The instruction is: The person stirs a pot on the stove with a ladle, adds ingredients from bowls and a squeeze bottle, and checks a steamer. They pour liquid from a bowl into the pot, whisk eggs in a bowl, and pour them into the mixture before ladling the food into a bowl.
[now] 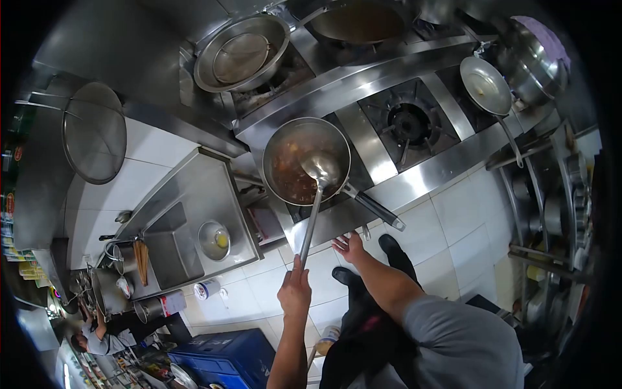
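Observation:
My left hand point(295, 292) is closed around the long handle of a metal ladle point(312, 217). The ladle's bowl rests in a saucepan point(264, 165) of reddish-brown, steaming stew point(291, 159) with chunks in it. This saucepan sits on the front left of the stove, its black handle point(379, 212) pointing out over the front edge. My right hand point(350, 247) is low at the stove's front, below the edge, beside a small metal knob or lever point(366, 232). Its fingers look apart, with nothing visible in them.
An open burner point(408, 125) lies right of the saucepan, then a small frying pan point(486, 85). Behind stand a steel bowl with a strainer point(241, 57) and a large wok point(356, 23). A sink point(172, 249) is at left; another person point(107, 337) works beyond it.

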The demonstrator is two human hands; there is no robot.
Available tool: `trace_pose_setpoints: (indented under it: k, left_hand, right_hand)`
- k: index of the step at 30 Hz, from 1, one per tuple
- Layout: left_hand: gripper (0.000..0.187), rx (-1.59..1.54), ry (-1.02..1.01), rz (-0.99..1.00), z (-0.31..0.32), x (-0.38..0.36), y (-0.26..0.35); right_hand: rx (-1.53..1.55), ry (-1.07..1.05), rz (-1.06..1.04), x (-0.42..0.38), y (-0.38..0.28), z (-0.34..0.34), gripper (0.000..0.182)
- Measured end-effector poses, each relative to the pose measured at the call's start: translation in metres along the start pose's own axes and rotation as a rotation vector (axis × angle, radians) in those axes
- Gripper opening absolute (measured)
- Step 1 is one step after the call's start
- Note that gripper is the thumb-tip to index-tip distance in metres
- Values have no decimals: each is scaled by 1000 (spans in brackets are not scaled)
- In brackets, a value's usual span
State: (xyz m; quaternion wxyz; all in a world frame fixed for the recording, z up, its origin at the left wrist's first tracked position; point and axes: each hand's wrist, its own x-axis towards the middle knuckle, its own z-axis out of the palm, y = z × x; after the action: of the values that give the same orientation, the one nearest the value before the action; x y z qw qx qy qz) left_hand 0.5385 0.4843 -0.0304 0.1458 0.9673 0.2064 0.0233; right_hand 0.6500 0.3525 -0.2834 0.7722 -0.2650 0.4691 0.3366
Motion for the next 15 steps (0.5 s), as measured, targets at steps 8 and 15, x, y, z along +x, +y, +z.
trace_pose_setpoints:
  k: [8, 15]
  left_hand:
    - [47, 12, 61, -18, -13, 9, -44]
    - [45, -362, -4, -321, 19, 41, -1]
  right_hand:
    - [153, -57, 34, 47, 17, -8, 27]
    - [144, -117, 182, 42, -16, -14, 32]
